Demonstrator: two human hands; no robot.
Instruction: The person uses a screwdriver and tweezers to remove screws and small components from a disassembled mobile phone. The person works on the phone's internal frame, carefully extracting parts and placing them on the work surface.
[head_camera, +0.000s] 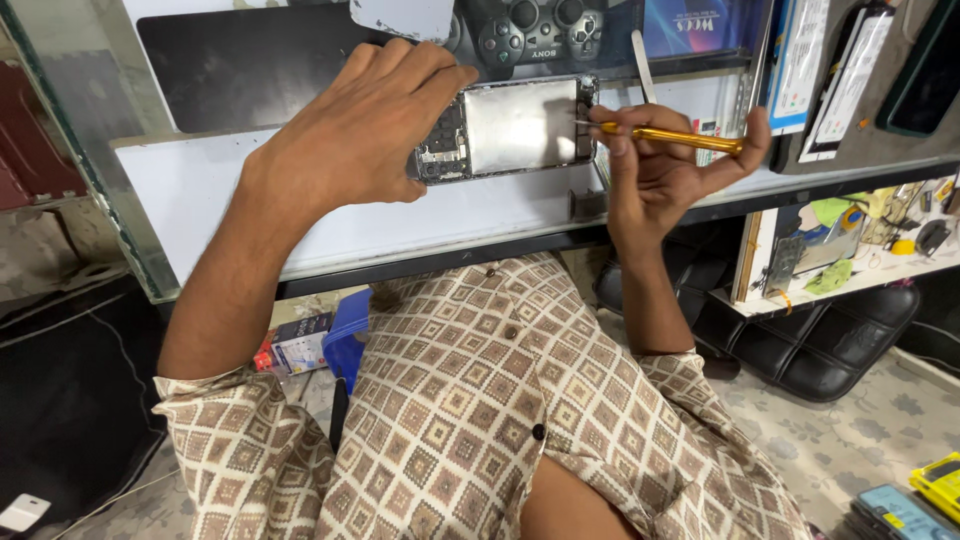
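An opened smartphone (510, 128) with its back cover off lies flat on the white counter (200, 190), showing a silver battery and a circuit board at its left end. My left hand (350, 130) grips the phone's left end from above. My right hand (665, 160) holds a yellow-handled screwdriver (680, 136) level, its thin tip touching the phone's right edge.
A black game controller (530, 30) and flat packages (800, 60) lie at the counter's far side. Metal tweezers (640, 65) rest beside the phone. A shelf with small parts (850, 250) sits to the right, a black cushioned seat (820, 345) below it. A blue box (345, 335) is under the counter.
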